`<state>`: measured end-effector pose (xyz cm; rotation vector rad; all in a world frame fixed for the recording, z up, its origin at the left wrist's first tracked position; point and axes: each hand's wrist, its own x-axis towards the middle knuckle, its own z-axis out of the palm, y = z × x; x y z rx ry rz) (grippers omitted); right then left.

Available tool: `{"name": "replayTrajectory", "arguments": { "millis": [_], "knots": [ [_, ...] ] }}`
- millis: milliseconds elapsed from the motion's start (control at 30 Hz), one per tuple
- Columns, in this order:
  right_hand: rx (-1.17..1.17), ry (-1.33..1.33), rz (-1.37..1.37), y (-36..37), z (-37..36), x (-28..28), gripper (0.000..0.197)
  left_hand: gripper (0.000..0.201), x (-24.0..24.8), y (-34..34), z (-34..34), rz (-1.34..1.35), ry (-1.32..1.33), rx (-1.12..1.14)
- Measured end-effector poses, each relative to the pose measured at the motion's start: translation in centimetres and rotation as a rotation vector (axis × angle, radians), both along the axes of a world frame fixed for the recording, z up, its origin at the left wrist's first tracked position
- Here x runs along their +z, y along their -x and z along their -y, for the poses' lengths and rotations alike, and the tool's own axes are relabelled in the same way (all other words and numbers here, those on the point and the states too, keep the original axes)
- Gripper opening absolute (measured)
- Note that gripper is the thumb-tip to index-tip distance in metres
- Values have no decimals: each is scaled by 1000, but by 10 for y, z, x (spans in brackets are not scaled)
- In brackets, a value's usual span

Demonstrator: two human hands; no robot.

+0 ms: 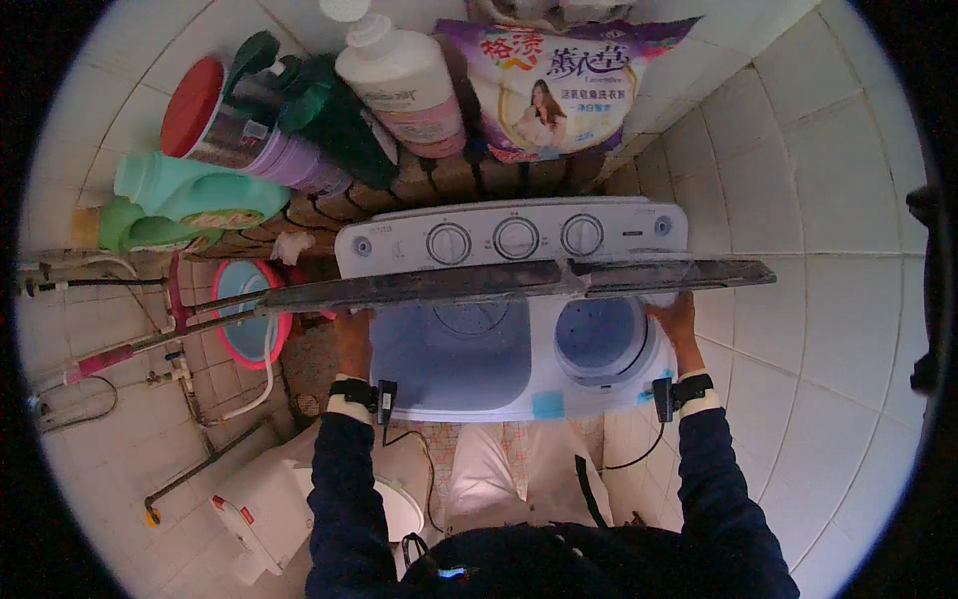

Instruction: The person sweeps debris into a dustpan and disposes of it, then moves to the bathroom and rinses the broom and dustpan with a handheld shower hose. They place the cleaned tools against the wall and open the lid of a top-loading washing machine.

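Note:
A long dark flat board [499, 281] is held level, edge-on to me, above a white twin-tub washing machine [479, 384]. My left hand [351, 337] grips the board's underside left of centre. My right hand [679, 324] grips it near the right end. The board hides most of the fingers of both hands. Below it lie the large blue-lidded tub [449, 354] and the smaller round tub [602, 337]. Three round dials [516, 239] sit on the machine's back panel beyond the board.
A brick ledge behind the machine holds a white pump bottle [399, 75], a purple detergent bag [554, 85], a red-lidded jar [215, 125] and a green jug [195, 195]. A pink basin [249, 319] and pipes [190, 469] are at left. Tiled walls close in on both sides.

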<state>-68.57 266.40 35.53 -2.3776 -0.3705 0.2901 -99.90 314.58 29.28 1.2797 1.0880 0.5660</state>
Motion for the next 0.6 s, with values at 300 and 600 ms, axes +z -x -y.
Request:
{"name": "replayTrajectory", "arguments": {
  "millis": [300,600],
  "knots": [
    [-85,-62,-188,-5,2,-7,77,41,-8,-9,-1,-154,-52,-29],
    [2,124,61,-21,-2,-14,76,38,-8,3,3,-168,-129,-148]
  ]
}}
